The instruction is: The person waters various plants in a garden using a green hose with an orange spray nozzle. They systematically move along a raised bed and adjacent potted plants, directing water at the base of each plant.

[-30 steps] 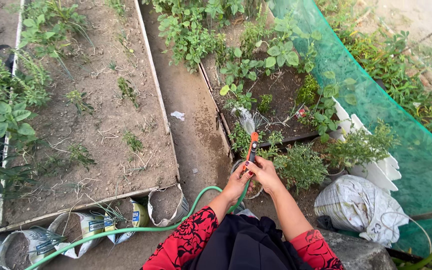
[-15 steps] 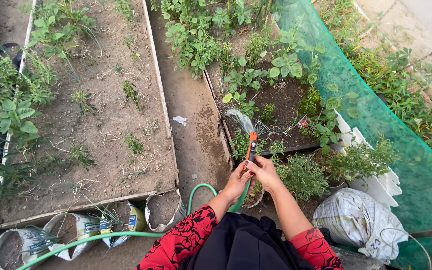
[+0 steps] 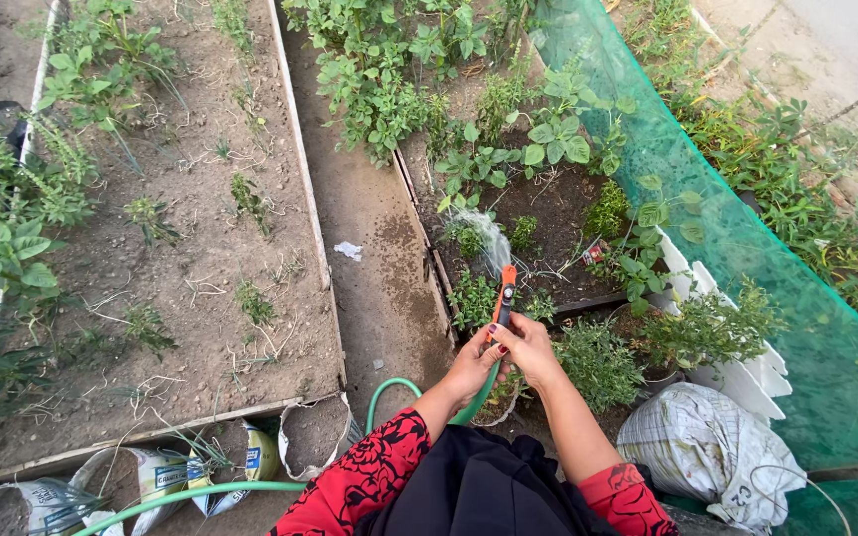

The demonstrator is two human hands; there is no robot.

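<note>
1. My two hands meet on one orange spray nozzle [image 3: 503,294]: my left hand [image 3: 472,365] is wrapped around its lower end from the left, my right hand [image 3: 526,344] is closed over it from the right, fingers clamped on the handle.
2. The nozzle points away from me, over the near edge of the right bed, and one fan of water [image 3: 489,238] leaves its tip.
3. One green hose [image 3: 250,485] runs from under my hands, loops by the path, then trails left along the ground; its far end is cut off at the bottom edge.
4. I count two raised beds: the right bed [image 3: 538,208], dark and wet, and the left bed [image 3: 191,248], dry with sparse plants. One concrete path [image 3: 369,238] lies between them, with one scrap of white litter [image 3: 349,250].
5. Soil-filled sacks [image 3: 315,432] line the left bed's near end; I make out about four, some cropped.
6. One crumpled white bag [image 3: 712,437] sits by my right elbow, beside one green net [image 3: 747,228].
7. The nozzle's trigger is hidden under my fingers.
</note>
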